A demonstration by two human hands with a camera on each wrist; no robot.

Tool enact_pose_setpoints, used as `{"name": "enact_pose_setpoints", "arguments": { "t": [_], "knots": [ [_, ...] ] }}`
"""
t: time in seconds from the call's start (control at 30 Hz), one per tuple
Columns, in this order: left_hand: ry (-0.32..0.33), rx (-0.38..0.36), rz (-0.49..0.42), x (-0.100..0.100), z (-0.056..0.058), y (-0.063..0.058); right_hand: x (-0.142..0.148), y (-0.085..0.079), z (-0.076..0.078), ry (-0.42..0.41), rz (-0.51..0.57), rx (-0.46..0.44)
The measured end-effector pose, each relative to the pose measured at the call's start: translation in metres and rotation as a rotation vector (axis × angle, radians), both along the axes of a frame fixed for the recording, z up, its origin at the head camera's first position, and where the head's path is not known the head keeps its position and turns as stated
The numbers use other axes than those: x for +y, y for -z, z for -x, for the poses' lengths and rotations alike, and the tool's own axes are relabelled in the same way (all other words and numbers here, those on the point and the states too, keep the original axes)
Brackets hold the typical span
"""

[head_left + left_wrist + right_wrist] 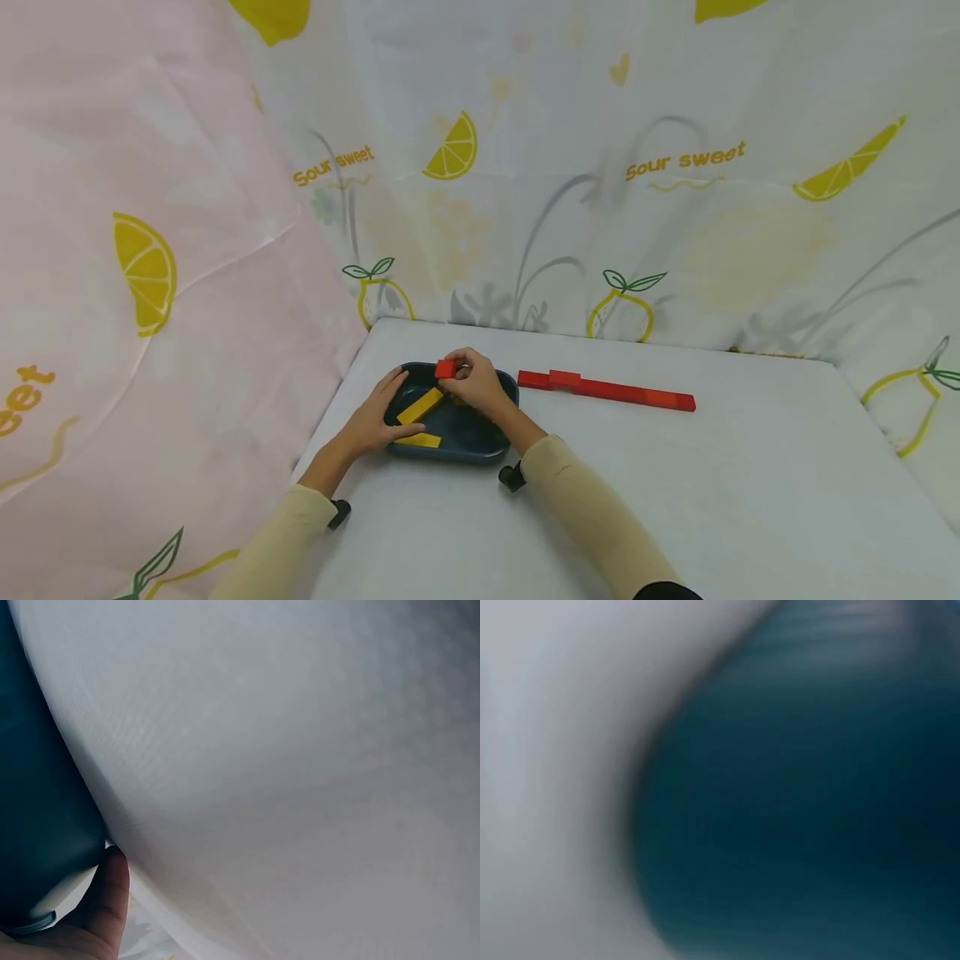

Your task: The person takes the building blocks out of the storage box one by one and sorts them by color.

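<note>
The small red block [446, 368] is up between the right hand's [482, 388] thumb and fingers, pinched over the far side of the dark tray [472, 432]. From where I stand it looks light and stiff, wood or hard plastic I would guess, smooth enough to turn a little in a loose pinch but unlikely to break. A grip on two opposite flat sides should suit it best. One squarish face shows, turned toward the person; whether the block runs longer behind the fingertips, and so where its long axis lies, I cannot tell.

The left hand [372, 421] is spread at the tray's left end, fingers along the rim and thumb reaching over the near side. Between the hands a yellow block [420, 407] slants, its far end toward the right hand. Another yellow block [424, 441] lies crosswise, partly under the left thumb.

To the right of the right hand, on the white table [750, 475], a long red row [633, 394] stretches rightward, angling slightly nearer the person. Beyond both hands hangs a lemon-print cloth [480, 225].
</note>
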State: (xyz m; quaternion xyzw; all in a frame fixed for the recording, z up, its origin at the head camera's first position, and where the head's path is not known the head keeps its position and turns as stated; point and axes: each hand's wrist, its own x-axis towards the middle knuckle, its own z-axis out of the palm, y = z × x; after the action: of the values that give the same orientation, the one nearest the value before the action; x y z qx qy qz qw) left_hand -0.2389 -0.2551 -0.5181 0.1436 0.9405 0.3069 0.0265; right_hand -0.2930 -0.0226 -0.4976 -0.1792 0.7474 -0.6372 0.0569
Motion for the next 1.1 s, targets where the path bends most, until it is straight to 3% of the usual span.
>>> {"name": "enact_pose_setpoints", "arguments": {
  "t": [0.2, 0.43, 0.53, 0.83, 1.1],
  "knots": [
    [0.008, -0.007, 0.006, -0.001, 0.001, 0.001, 0.036, -0.017, 0.005, -0.002, 0.099, -0.008],
    [0.020, 0.015, -0.012, -0.002, 0.000, 0.005, 0.097, -0.023, 0.013, 0.137, -0.117, 0.146],
    [0.021, 0.018, -0.006, -0.002, -0.001, 0.006, 0.124, -0.023, 0.012, 0.191, -0.201, 0.172],
    [0.013, 0.013, 0.009, -0.003, -0.002, 0.002, 0.194, -0.023, 0.002, 0.201, -0.253, 0.119],
    [0.026, 0.013, 0.019, -0.004, 0.000, -0.001, 0.259, -0.025, -0.011, 0.244, -0.453, 0.099]
  ]
}}
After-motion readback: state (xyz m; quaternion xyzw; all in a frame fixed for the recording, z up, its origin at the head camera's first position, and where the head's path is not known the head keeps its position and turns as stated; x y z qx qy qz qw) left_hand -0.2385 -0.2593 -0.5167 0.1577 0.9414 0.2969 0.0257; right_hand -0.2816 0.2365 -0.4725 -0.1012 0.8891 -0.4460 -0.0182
